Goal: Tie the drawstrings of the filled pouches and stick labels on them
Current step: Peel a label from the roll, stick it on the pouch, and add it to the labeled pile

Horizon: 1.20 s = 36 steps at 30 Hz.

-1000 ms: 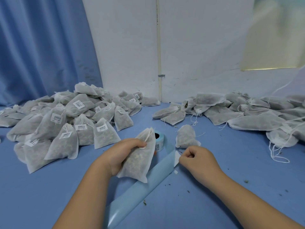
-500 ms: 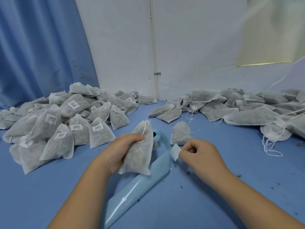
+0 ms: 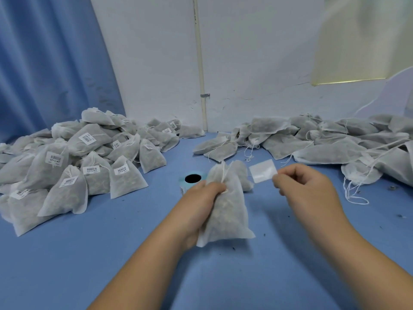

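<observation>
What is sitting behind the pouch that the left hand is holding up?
Another filled pouch lies right behind the held pouch, mostly covered by it. The blue label roll shows beside it, its near side hidden by the left hand.

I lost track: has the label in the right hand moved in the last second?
Yes. The label in the right hand rose from nearer than the blue roll to level with it.

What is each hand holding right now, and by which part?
The left hand grips the filled pouch around its upper part, just below the gathered neck. The right hand pinches the label by its right edge.
</observation>
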{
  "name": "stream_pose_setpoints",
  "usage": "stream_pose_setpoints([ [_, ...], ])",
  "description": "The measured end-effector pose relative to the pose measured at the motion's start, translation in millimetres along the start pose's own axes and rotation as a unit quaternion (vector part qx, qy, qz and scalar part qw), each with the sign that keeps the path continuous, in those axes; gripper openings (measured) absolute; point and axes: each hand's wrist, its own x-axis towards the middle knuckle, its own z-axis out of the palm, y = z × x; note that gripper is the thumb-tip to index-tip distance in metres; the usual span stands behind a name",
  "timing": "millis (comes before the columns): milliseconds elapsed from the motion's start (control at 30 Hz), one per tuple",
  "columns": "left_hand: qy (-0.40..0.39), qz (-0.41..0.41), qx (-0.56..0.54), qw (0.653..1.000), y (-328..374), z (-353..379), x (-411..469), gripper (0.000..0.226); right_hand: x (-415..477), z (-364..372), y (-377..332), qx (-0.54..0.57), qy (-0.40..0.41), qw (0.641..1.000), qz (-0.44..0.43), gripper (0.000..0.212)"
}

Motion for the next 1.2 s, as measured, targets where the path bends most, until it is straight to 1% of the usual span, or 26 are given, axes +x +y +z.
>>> stream_pose_setpoints([
  [100,-0.004,-0.059,-0.029,0.998,-4,5,-1,0.016,-3,4,1,-0.018,-0.012,1.000,0.000,0.013],
  [167,-0.008,-0.087,-0.050,0.995,-5,5,0,0.014,-6,7,2,-0.020,-0.019,1.000,0.000,0.011],
  [267,-0.010,-0.106,-0.058,0.993,-8,3,-1,0.016,-7,8,3,-0.007,-0.013,1.000,0.000,0.010],
  [367,-0.015,-0.113,-0.030,0.993,-5,2,-1,0.023,-8,10,3,-0.009,-0.006,1.000,-0.008,0.011],
  [467,-0.068,-0.060,0.060,0.994,-7,2,-13,0.011,-10,13,3,-0.022,-0.008,0.999,-0.026,0.009],
  [500,-0.048,-0.044,0.081,0.995,-7,5,-13,0.012,-11,14,3,-0.029,-0.006,0.999,-0.036,0.010],
  [567,0.018,-0.040,0.118,0.992,-4,13,-9,0.036,-12,15,4,-0.048,0.001,0.997,-0.060,0.012],
  [600,0.030,-0.022,0.134,0.990,-4,14,-11,0.044,-12,15,4,-0.061,0.006,0.996,-0.071,0.014],
  [633,0.036,-0.005,0.148,0.988,-6,14,-14,0.047,-13,15,5,-0.077,0.009,0.994,-0.080,0.017],
  [733,0.072,0.044,0.154,0.985,-6,19,-10,0.038,-14,16,6,-0.132,0.015,0.985,-0.109,0.022],
  [767,0.087,0.056,0.161,0.982,-5,21,-10,0.039,-14,16,7,-0.148,0.018,0.982,-0.119,0.022],
  [900,0.097,0.098,0.159,0.978,-10,25,-10,0.042,-17,19,7,-0.183,0.021,0.971,-0.151,0.026],
  [1000,0.097,0.126,0.155,0.975,-12,26,-9,0.040,-20,22,6,-0.188,0.008,0.968,-0.165,0.027],
  [1200,0.099,0.149,0.160,0.971,-15,29,-9,0.040,-26,27,4,-0.173,-0.031,0.968,-0.182,0.028],
])
